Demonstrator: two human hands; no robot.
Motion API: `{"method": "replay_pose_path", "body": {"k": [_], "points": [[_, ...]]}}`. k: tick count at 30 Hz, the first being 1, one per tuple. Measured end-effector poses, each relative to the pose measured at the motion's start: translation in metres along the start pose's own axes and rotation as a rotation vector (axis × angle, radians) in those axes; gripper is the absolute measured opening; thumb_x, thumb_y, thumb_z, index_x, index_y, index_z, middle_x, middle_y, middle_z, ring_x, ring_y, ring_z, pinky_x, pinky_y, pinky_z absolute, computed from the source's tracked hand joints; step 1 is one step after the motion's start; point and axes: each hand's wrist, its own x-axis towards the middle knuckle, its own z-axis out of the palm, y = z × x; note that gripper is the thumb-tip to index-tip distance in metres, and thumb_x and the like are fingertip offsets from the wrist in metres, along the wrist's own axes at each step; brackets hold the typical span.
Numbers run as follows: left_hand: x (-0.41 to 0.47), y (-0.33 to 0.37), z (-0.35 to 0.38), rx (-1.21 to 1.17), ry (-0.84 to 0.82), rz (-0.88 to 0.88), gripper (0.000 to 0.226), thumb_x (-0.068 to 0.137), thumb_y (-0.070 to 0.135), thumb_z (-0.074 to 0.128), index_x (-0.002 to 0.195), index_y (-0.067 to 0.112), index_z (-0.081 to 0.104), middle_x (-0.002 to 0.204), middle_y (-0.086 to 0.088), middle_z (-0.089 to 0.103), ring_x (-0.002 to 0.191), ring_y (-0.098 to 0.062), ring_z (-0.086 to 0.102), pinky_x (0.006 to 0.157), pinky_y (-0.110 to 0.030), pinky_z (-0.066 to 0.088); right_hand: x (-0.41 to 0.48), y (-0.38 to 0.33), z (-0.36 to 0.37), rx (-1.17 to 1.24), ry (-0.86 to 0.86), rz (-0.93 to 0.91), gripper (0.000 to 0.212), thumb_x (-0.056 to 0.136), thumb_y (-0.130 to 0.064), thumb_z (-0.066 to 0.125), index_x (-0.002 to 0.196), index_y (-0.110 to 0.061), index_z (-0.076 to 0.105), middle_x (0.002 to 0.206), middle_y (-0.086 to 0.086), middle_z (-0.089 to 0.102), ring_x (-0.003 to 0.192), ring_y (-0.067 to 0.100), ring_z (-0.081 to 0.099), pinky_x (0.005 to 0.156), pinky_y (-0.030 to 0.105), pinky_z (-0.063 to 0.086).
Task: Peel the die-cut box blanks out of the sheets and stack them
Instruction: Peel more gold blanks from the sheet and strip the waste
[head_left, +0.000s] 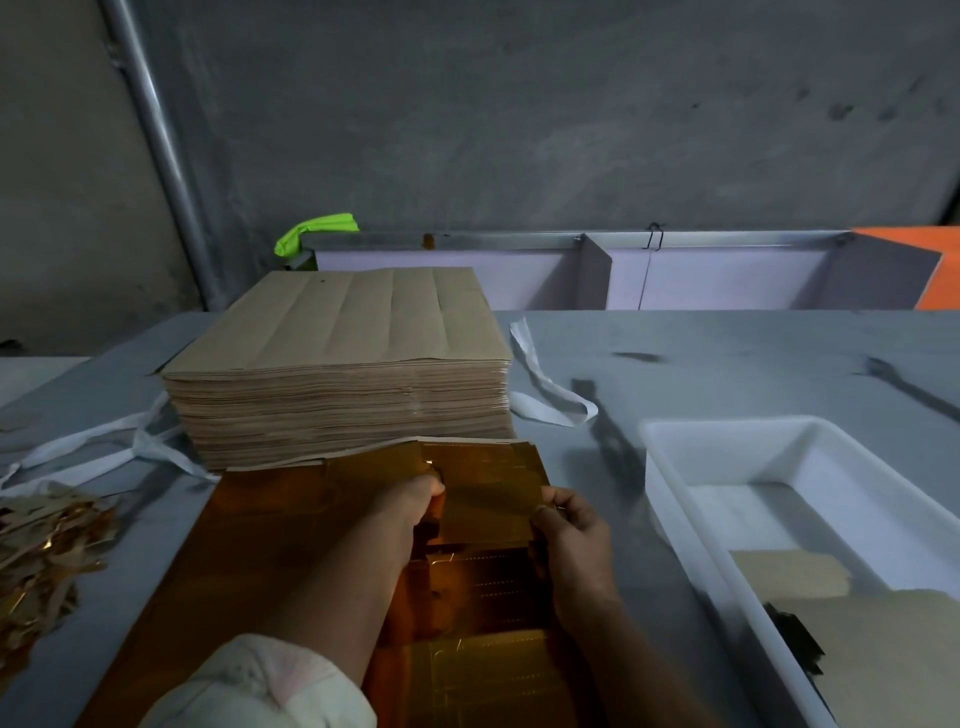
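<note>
Left hand (415, 501) and right hand (574, 535) fingers (561, 501) pinch opposite edges of the gold blank (488, 512); judged light, slick, crease-prone, so edge holds are advised.

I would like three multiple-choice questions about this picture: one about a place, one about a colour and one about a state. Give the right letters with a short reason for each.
1. Where on the table does the white tray stand?
A at the left edge
B to the right of the right hand
C at the far edge, in the middle

2. What colour is the sheet lying in front of the person?
A blue
B white
C gold

3. What are the left hand and the right hand doing?
A both pinch one gold blank
B both lie flat and empty
C only one holds something

Answers:
1 B: the tray lies just right of the right hand.
2 C: the sheet shines gold-brown.
3 A: the grip of each hand pinches one side of the same blank.
</note>
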Motion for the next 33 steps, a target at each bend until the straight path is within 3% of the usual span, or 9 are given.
{"method": "replay_pose_path", "body": {"k": [3,7,10,13,17,22,24,29,33], "points": [[0.002,-0.001,-0.001,0.000,0.021,0.030,0.019,0.096,0.027,0.054,0.084,0.012,0.051,0.091,-0.011,0.050,0.101,-0.029,0.053,0.086,-0.037,0.041,0.000,0.000,0.000,0.045,0.017,0.007,0.017,0.092,0.006,0.053,0.087,-0.007,0.062,0.058,0.003,0.058,0.039,0.008,0.047,0.035,0.019,0.035],[0.002,-0.002,-0.001,-0.010,0.016,0.059,0.021,0.098,0.030,0.051,0.102,0.009,0.055,0.097,-0.012,0.051,0.101,-0.028,0.052,0.089,-0.037,0.040,-0.001,0.000,0.000,0.064,0.016,-0.005,0.017,0.092,0.006,0.053,0.086,-0.008,0.062,0.057,0.002,0.059,0.038,0.009,0.047,0.034,0.019,0.034],[0.000,-0.003,0.000,-0.043,0.038,0.058,0.045,0.098,0.041,0.048,0.130,0.010,0.050,0.127,-0.017,0.053,0.118,-0.030,0.050,0.093,-0.038,0.038,-0.001,-0.001,-0.001,0.106,0.026,-0.009,0.017,0.092,0.005,0.053,0.085,-0.008,0.062,0.057,0.001,0.060,0.039,0.008,0.048,0.034,0.019,0.035],[0.000,-0.006,-0.001,-0.096,0.065,0.063,0.058,0.097,0.050,0.046,0.142,0.013,0.041,0.144,-0.016,0.042,0.131,-0.031,0.040,0.105,-0.043,0.031,0.001,0.000,-0.003,0.126,0.056,0.007,0.016,0.094,0.002,0.053,0.088,-0.010,0.062,0.061,0.002,0.061,0.042,0.010,0.049,0.035,0.021,0.036],[0.003,-0.012,-0.006,-0.113,0.037,0.090,0.061,0.096,0.056,0.043,0.139,0.012,0.048,0.145,-0.015,0.043,0.132,-0.030,0.039,0.109,-0.047,0.025,0.002,0.001,-0.004,0.100,0.074,-0.006,0.012,0.095,-0.001,0.054,0.094,-0.009,0.062,0.068,0.004,0.062,0.050,0.013,0.053,0.039,0.023,0.038],[0.001,-0.014,-0.017,-0.167,0.016,0.133,0.040,0.095,0.050,0.047,0.102,0.016,0.068,0.138,-0.009,0.050,0.129,-0.027,0.040,0.109,-0.048,0.021,0.000,0.001,0.000,0.068,0.061,-0.020,0.011,0.096,-0.003,0.055,0.094,-0.012,0.062,0.067,-0.002,0.069,0.053,0.010,0.061,0.042,0.022,0.045],[-0.001,-0.011,-0.018,-0.193,0.048,0.188,0.033,0.096,0.043,0.049,0.106,0.016,0.066,0.132,-0.006,0.055,0.128,-0.026,0.041,0.110,-0.048,0.021,0.000,0.002,0.001,0.069,0.058,-0.026,0.012,0.096,-0.004,0.056,0.094,-0.013,0.062,0.067,-0.004,0.071,0.054,0.009,0.064,0.043,0.022,0.047],[-0.009,-0.007,-0.018,-0.237,0.038,0.262,0.028,0.091,0.028,0.063,0.116,0.016,0.058,0.117,-0.006,0.063,0.104,-0.020,0.060,0.094,-0.037,0.046,0.003,0.006,-0.001,0.059,0.074,-0.032,0.013,0.096,-0.006,0.058,0.092,-0.017,0.063,0.069,-0.005,0.072,0.054,0.009,0.064,0.043,0.023,0.047],[-0.018,-0.008,-0.012,-0.458,-0.070,0.109,0.024,0.084,0.016,0.070,0.106,0.012,0.060,0.102,-0.009,0.068,0.095,-0.025,0.064,0.084,-0.040,0.051,0.006,0.009,-0.001,0.066,0.096,-0.030,0.014,0.096,-0.008,0.059,0.094,-0.021,0.064,0.073,-0.004,0.074,0.059,0.012,0.067,0.048,0.026,0.050]]}}
